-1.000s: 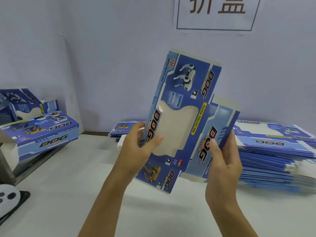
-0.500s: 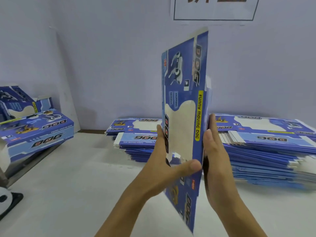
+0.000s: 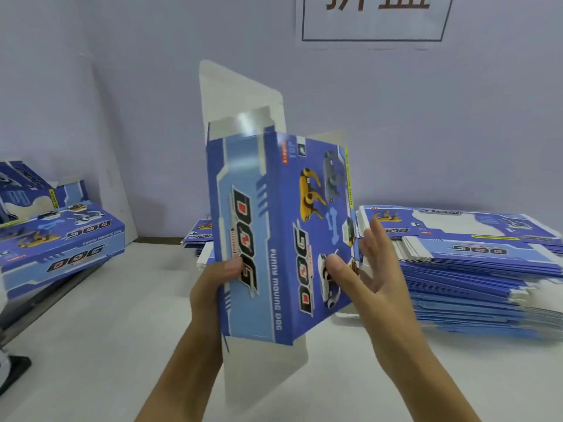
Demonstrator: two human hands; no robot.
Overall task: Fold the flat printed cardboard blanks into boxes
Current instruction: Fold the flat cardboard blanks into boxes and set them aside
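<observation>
I hold a blue printed "DOG" box [image 3: 274,233] upright over the white table, squared into a tube with white flaps sticking out above and below. My left hand [image 3: 213,287] grips its lower left edge, thumb on the printed side panel. My right hand [image 3: 365,269] touches the right panel with its thumb, the fingers spread and straight beside the box's right edge. A tall stack of flat blue blanks [image 3: 475,269] lies on the table to the right, behind the box.
Folded blue boxes [image 3: 61,242] sit piled at the left on a dark stand. A white table [image 3: 106,330] runs under everything. A lilac wall with a paper sign [image 3: 374,19] stands behind. A black-and-white object [image 3: 9,367] lies at the left edge.
The blank was flat, then edge-on between both hands; now it has turned and opened into a tube showing its side and back panels. My right fingers have spread open.
</observation>
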